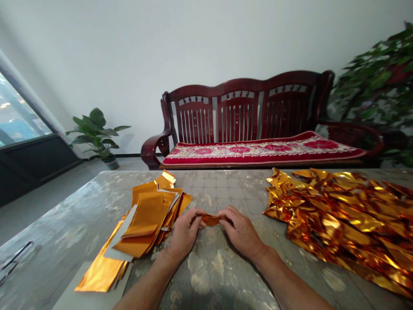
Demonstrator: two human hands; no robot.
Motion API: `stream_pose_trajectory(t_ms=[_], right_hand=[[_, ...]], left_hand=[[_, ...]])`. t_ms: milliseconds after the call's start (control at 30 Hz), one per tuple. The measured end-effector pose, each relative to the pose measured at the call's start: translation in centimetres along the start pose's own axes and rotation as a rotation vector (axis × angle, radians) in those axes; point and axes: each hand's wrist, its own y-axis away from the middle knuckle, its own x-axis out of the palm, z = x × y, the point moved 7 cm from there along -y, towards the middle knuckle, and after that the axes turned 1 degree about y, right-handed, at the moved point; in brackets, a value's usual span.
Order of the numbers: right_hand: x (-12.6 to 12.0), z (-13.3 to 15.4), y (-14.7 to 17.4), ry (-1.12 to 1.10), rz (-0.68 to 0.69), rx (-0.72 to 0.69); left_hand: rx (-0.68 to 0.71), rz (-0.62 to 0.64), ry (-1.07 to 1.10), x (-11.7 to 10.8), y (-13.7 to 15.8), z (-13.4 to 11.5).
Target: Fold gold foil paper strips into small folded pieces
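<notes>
My left hand (184, 231) and my right hand (240, 230) meet at the middle of the table, both pinching a small folded piece of gold foil paper (211, 220) between their fingertips, just above the tabletop. To the left of my left hand lies a loose stack of flat gold foil sheets (145, 219) with grey backs. To the right of my right hand spreads a heap of folded, shiny gold foil pieces (342, 215).
The grey marbled table (209, 271) runs across the view. More gold sheets (100, 273) lie at the near left. Behind stands a dark red wooden bench (245, 112) with a floral cushion, a potted plant (98, 133) at the left, and a leafy plant (383, 82) at the right.
</notes>
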Motion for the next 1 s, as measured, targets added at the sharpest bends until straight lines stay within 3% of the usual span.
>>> stream_pose_trajectory(t_ms=[333, 1000], right_hand=[[-0.1, -0.1, 0.2, 0.026, -0.018, -0.032], [0.0, 0.4, 0.2, 0.090, -0.036, -0.105]], left_hand=[[0.098, 0.035, -0.135, 0.1, 0.2, -1.3], [0.083, 0.025, -0.153, 0.2, -0.1, -0.8]])
